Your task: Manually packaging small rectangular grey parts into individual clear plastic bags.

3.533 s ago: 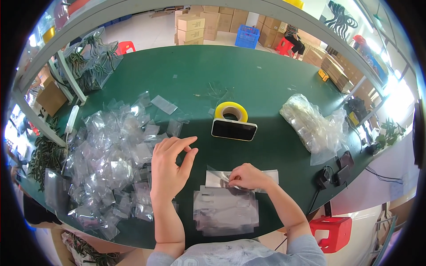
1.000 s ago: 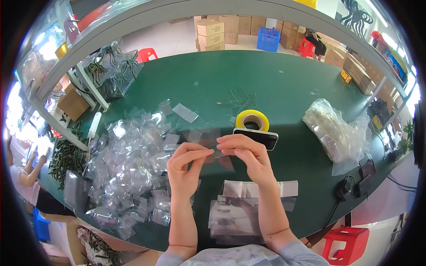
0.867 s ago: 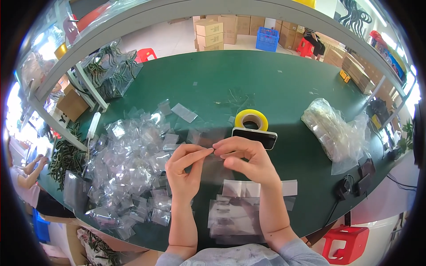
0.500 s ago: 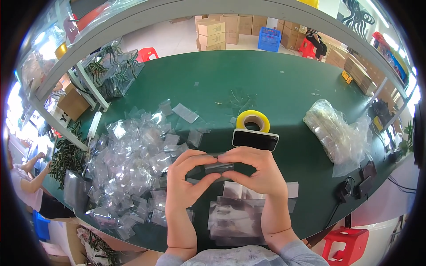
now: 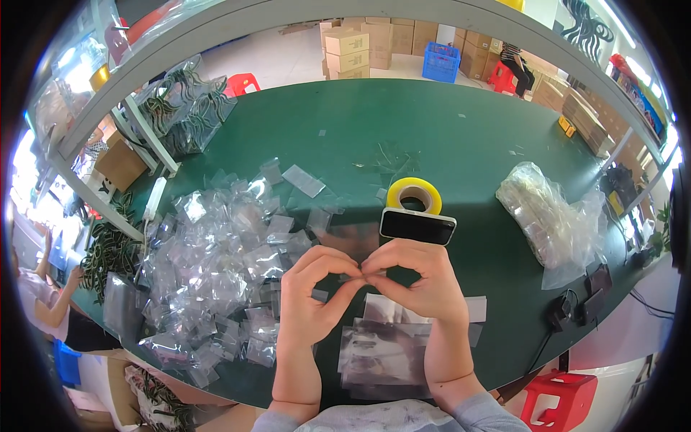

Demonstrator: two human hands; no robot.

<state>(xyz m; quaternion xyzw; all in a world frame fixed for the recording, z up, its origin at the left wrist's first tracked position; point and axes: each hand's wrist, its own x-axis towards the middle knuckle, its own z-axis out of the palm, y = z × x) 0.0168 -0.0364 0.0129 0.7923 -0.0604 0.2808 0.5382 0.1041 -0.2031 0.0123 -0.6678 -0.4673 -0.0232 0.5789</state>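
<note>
My left hand [image 5: 311,299] and my right hand [image 5: 421,281] meet fingertip to fingertip in front of me, each in a closed pinch. A clear plastic bag [image 5: 351,237] sticks out beyond the pinched fingers; its gripped edge is mostly hidden by them. Left of my hands spreads a large heap of small clear packets [image 5: 209,259]. Below my right hand lies a stack of flat clear plastic sleeves [image 5: 381,356], with white cards or paper [image 5: 385,308] along its far side.
Beyond my hands, a phone [image 5: 417,227] leans against a yellow tape roll [image 5: 434,191]. A bulky plastic bag [image 5: 536,209] and black adapters [image 5: 560,311] with cables sit to the right. Shelf posts rise at both sides. A co-worker [image 5: 47,295] is at the far left.
My hands have come together until the fingertips touch. The dark, narrow strip seen between them is gone from view, and the clear bag now shows spread beyond the fingers.
</note>
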